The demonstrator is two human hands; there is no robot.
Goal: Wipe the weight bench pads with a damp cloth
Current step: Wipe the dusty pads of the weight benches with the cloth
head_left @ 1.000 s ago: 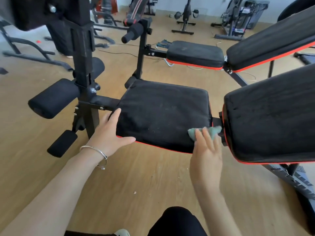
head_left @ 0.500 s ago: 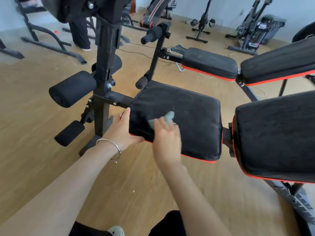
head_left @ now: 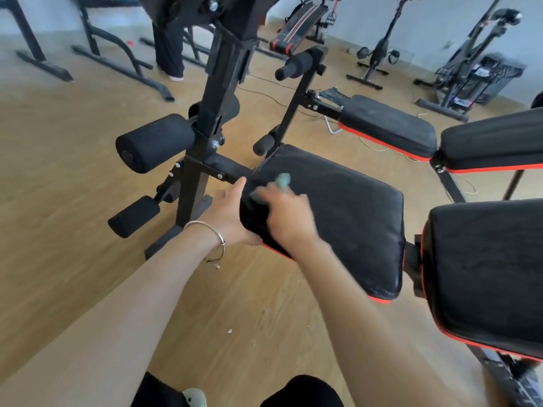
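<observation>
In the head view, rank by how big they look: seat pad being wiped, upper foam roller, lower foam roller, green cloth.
seat pad
upper foam roller
lower foam roller
green cloth, mostly hidden under the right hand, so true size unsure

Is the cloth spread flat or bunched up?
Bunched: the cloth sticks out as a lump past the right hand on the pad.
</observation>
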